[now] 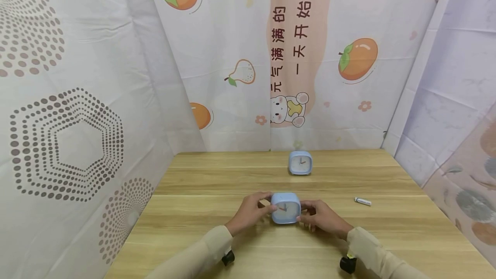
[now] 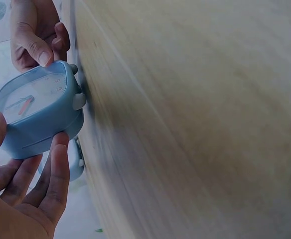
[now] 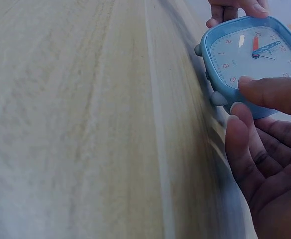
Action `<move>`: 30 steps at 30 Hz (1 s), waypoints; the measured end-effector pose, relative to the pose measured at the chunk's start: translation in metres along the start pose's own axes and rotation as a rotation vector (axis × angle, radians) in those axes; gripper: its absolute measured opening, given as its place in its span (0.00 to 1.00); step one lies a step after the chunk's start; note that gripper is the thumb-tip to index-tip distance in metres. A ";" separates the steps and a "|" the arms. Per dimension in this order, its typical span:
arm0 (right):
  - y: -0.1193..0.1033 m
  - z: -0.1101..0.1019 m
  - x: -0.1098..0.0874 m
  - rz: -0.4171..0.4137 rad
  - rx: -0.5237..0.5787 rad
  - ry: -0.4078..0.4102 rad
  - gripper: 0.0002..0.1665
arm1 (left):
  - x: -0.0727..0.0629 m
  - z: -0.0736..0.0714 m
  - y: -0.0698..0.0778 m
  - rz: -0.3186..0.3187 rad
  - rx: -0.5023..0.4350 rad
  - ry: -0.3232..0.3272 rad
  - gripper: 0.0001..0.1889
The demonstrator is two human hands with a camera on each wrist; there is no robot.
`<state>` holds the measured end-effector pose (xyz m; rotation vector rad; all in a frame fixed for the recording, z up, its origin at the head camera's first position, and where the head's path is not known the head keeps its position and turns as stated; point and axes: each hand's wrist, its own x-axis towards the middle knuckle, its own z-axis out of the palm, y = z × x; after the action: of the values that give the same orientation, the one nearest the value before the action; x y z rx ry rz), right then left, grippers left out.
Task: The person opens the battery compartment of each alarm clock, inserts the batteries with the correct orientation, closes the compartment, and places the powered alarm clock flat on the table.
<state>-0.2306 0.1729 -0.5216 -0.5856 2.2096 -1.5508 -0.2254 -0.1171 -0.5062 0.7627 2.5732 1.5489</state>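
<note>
Both hands hold a light-blue alarm clock (image 1: 286,210) by its opposite sides, its white dial facing the person. My left hand (image 1: 252,212) has its thumb at the dial's edge and its fingers along the clock's side. From the other side, my right hand (image 1: 323,218) pinches it, the thumb (image 3: 270,93) on the front rim and the fingers behind. The right wrist view shows red numerals, a red hand and a blue one. Small feet (image 2: 79,101) stick out of the clock's underside, close above the wooden table. Its back is hidden.
A second light-blue clock (image 1: 300,162) stands upright farther back on the wooden table (image 1: 217,175). To the right lies a small white battery (image 1: 363,201). Printed curtains (image 1: 232,33) hang behind the table and along both sides.
</note>
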 end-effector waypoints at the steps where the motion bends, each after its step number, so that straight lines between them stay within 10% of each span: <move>1: 0.000 0.000 0.000 0.004 0.003 0.000 0.30 | 0.000 0.000 0.000 -0.003 -0.002 -0.002 0.25; 16: 0.004 0.001 -0.001 0.015 0.008 -0.007 0.32 | -0.001 -0.001 -0.002 -0.082 -0.051 -0.029 0.25; 24: 0.004 -0.011 -0.003 0.033 0.028 -0.072 0.30 | -0.001 -0.001 -0.008 -0.320 -0.217 -0.082 0.28; 30: 0.000 -0.010 -0.001 0.096 0.124 -0.085 0.34 | 0.004 0.001 -0.007 -0.383 -0.276 -0.133 0.33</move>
<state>-0.2354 0.1812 -0.5187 -0.4907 2.0321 -1.5708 -0.2310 -0.1175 -0.5112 0.3101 2.1821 1.6121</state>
